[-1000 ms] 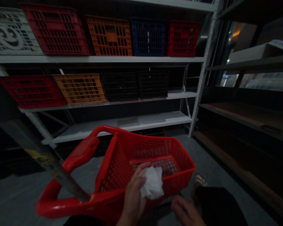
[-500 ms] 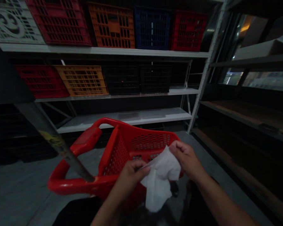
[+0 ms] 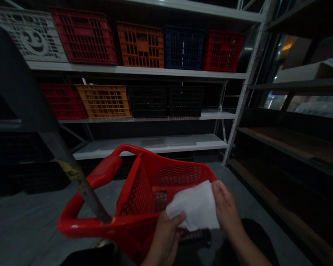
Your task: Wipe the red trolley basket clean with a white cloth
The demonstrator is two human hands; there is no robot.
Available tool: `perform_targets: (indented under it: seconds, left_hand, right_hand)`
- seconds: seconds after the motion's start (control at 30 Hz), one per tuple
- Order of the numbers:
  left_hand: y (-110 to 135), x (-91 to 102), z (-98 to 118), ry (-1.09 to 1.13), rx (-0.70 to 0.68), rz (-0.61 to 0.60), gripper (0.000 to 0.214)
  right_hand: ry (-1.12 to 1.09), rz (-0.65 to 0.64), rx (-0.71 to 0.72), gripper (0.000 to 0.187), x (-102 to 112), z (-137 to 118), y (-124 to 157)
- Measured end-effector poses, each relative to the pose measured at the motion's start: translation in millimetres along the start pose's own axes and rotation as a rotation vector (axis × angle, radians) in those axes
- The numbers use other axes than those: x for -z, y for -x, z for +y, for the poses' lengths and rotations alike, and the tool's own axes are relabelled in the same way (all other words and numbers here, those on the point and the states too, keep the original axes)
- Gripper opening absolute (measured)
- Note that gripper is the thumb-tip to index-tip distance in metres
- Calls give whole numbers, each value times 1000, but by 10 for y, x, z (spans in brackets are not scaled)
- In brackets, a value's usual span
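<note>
Head view: dim light, red basket cart (image 3: 155,162) at the middle, its near rim running in front of the person. White cloth (image 3: 197,207) between the two hands, spread over the cart's near right part, hiding much of the basket's inside there. Whether it touches the rim, cannot tell.

Edges: gray pole (image 3: 91,199) slants down from upper left to the cart's near left corner, beside the looped red handle (image 3: 100,171); tight on that side. Beyond the far rim, the white rack (image 3: 155,144) with its crates (image 3: 140,44), near but apart from the cart. To the right, brown shelves (image 3: 288,142), a strip of gray floor (image 3: 262,195) between them and the right hand. More floor at lower left, past the handle.

Pose: left hand (image 3: 168,232) comes up from the lower edge, thumb laid over the cloth's lower left corner, fingers curled beneath; narrow grip, cloth pinched. Right hand (image 3: 226,201) reaches in from lower right, forearm slanting up and left, fingertips at the cloth's upper right corner, palm side along its right edge. Thumb hidden; how firmly that grip holds, cannot tell.
</note>
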State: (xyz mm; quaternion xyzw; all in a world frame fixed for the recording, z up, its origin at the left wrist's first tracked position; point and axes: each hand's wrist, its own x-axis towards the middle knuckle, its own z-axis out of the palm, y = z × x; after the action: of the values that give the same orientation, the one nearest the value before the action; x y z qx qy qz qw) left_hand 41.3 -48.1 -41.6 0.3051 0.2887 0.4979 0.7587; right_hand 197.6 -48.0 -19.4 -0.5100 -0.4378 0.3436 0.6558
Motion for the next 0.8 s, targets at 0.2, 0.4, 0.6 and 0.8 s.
perform_targets:
  seconds: [0.2, 0.4, 0.6, 0.8]
  left_hand:
    - [-191, 197, 324, -334, -80, 40, 24]
    - [-109, -28, 706, -859, -120, -245, 14]
    - [-113, -41, 994, -772, -227, -70, 28]
    - [83, 280, 447, -307, 131, -89, 48]
  right_hand:
    - [48, -253, -4, 41, 339, 188, -61]
    - [-365, -897, -241, 88, 8, 293, -178]
    - [-492, -826, -302, 42, -347, 241, -93]
    - [-450, -557, -332, 40, -388, 200, 46]
